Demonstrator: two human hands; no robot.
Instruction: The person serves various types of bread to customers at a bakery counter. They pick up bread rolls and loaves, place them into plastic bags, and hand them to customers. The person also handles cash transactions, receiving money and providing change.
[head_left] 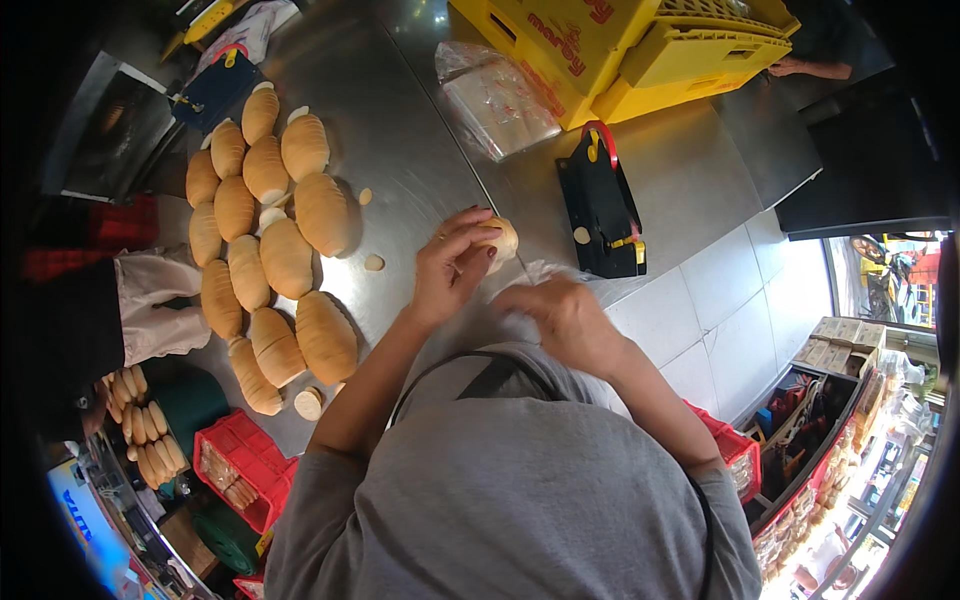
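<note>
From the head view, my left hand (pixel 447 268) has its thumb and fingertips closed on a pale bread piece (pixel 508 245), held just above the steel table (pixel 360 100) near its seam. My right hand (pixel 572 318) is curled and smeared by motion beside some clear plastic film (pixel 545 270); I cannot tell whether its fingers are together, apart or pinching that film.

I judge the main risk to be pressure: squeezing too hard with my left fingertips could dent the bread or crack its crust, while too light a hold could let it roll off toward the seam. The film could snag on my right fingers, or on the black tool (pixel 598 205) just beyond (its red and yellow parts stick out enough to catch). A wide sweep of my left forearm could also nudge the nearest bread rolls (pixel 325 335), which sit close together and could be pushed out of place.

Those rolls are plump ovals, golden on top and scored by fine crosswise lines, with white ends showing on several. Near them lie a thick round bread slice (pixel 309 403) and a small bread disc (pixel 374 262). The table is smooth, brushed and glossy under the light; the film looks thin and crinkled; the yellow crates (pixel 640 60) look like rigid plastic.
</note>
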